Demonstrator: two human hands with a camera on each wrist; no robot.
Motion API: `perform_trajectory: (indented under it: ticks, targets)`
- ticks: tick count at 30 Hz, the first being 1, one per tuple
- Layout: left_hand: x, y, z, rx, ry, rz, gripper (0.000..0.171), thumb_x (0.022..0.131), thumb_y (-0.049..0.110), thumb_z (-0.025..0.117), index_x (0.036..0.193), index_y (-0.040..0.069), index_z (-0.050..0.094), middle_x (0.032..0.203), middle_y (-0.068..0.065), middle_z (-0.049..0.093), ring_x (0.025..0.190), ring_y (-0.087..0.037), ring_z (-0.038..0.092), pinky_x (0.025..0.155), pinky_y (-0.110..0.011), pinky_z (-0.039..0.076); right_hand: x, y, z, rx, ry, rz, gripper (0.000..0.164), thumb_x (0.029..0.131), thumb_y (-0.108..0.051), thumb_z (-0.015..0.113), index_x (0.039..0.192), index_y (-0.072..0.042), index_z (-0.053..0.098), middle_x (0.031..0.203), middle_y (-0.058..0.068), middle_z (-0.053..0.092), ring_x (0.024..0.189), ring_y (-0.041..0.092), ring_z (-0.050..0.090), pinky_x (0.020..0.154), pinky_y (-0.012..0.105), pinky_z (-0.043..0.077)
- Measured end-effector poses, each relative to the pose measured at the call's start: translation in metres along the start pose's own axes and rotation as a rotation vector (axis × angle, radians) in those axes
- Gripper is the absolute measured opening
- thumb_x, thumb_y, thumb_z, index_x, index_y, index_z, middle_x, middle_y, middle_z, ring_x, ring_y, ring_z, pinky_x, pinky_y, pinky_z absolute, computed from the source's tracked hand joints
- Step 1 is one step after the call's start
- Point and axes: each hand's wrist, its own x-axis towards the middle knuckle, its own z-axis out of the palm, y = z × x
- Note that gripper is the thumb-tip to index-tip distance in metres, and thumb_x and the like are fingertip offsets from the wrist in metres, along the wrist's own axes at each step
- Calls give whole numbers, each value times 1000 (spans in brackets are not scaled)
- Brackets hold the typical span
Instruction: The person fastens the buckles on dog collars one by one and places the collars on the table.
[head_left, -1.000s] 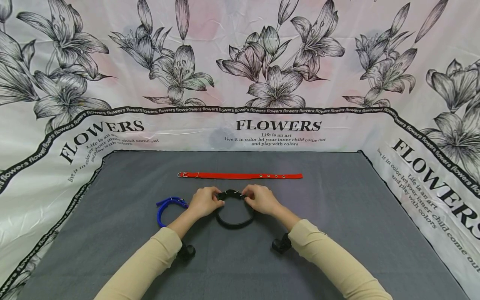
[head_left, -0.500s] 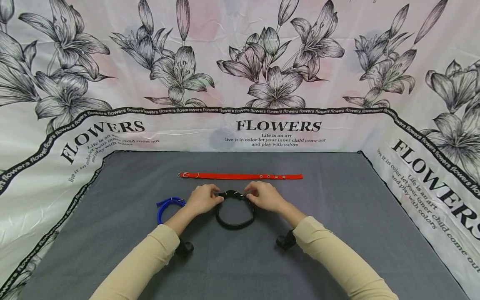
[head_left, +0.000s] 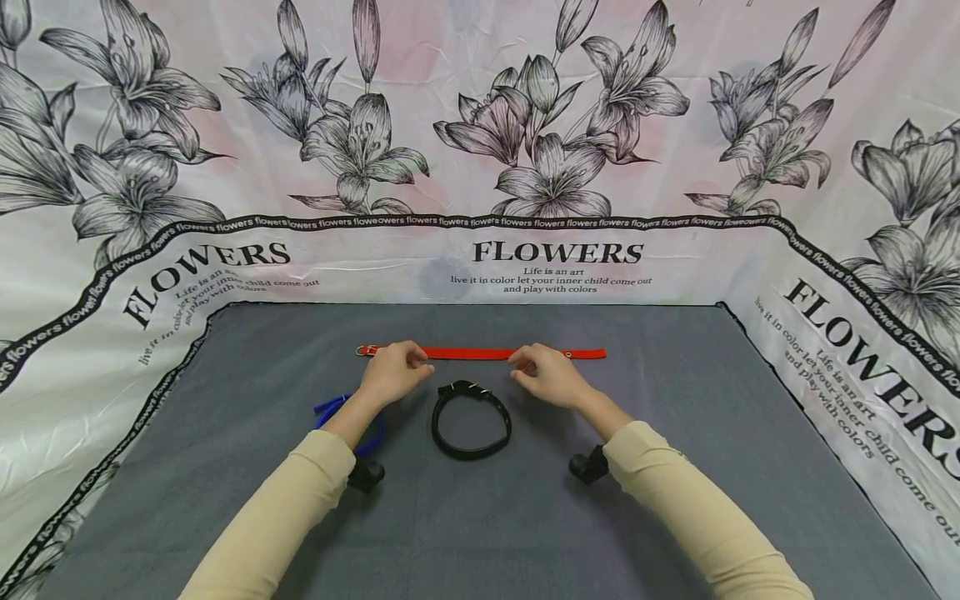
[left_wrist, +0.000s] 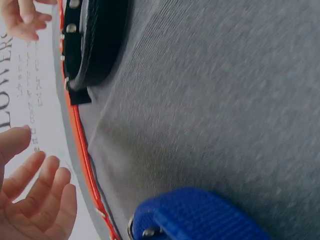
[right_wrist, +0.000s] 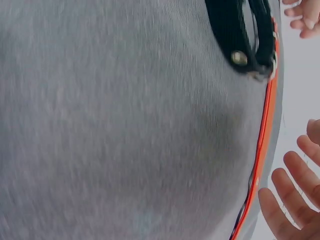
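Observation:
A black collar (head_left: 470, 454), buckled into a ring, lies on the grey cloth between the two hands. Behind it a red collar (head_left: 468, 353) with eyelets and a metal buckle is stretched out flat. The left hand (head_left: 393, 369) hovers near the red collar's left part, fingers loosely bent and holding nothing. Over on the other side, the right hand (head_left: 551, 375) overlaps the red collar's right part in the head view, also empty. Looped and partly hidden under the left forearm is a blue collar (head_left: 327, 408); its webbing (left_wrist: 200, 215) shows close in the left wrist view.
Grey cloth (head_left: 480, 533) covers the table. A white flower-printed sheet (head_left: 555, 267) rises at the back and both sides. Dark wrist cameras (head_left: 366, 476) hang beneath the sleeves.
Both hands have let go of the black collar, moved apart and reached farther back toward the red collar. The black collar stays where it was on the cloth.

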Motion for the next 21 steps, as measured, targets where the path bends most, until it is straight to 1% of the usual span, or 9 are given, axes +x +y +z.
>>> perform_trajectory:
  ticks: [3, 7, 11, 16, 19, 21]
  targets:
    - [4, -4, -2, 2, 35, -6, 28, 86, 27, 65, 106, 7, 64, 97, -8, 66, 87, -24, 61, 75, -39, 49, 0, 8, -4, -21, 31, 21, 22, 86, -16, 64, 105, -6, 65, 96, 5, 62, 87, 20, 59, 75, 35, 49]
    - [9, -8, -3, 30, 64, -20, 31, 86, 27, 65, 108, 6, 64, 102, -10, 65, 91, -26, 60, 78, -40, 48, 0, 20, -9, -31, 83, 81, 23, 86, -17, 64, 106, -7, 66, 96, 7, 62, 88, 21, 59, 77, 38, 48]
    - [14, -14, -5, 80, 47, -27, 34, 86, 28, 66, 112, 6, 63, 106, -11, 64, 94, -27, 60, 79, -42, 48, -1, 32, -14, -58, 117, 117, 23, 85, -17, 65, 106, -7, 66, 98, 10, 62, 89, 24, 60, 78, 41, 48]
    - [21, -21, -10, 153, 23, -36, 34, 85, 29, 66, 113, 9, 63, 109, -12, 62, 94, -28, 59, 78, -43, 47, -3, 48, -20, -100, 115, 150, 25, 85, -18, 64, 108, -7, 65, 100, 11, 62, 91, 27, 59, 78, 43, 46]
    - [25, -23, -12, 165, 19, -54, 36, 85, 29, 66, 115, 10, 63, 111, -12, 61, 95, -29, 59, 77, -44, 47, -4, 57, -23, -117, 118, 171, 27, 85, -18, 64, 110, -7, 65, 102, 13, 62, 94, 28, 58, 79, 45, 45]
    - [26, -25, -14, 169, 16, -70, 37, 85, 29, 66, 116, 10, 62, 113, -13, 60, 98, -30, 58, 79, -45, 47, -4, 61, -25, -121, 114, 179, 28, 85, -17, 64, 111, -6, 64, 104, 14, 61, 96, 30, 58, 81, 47, 45]
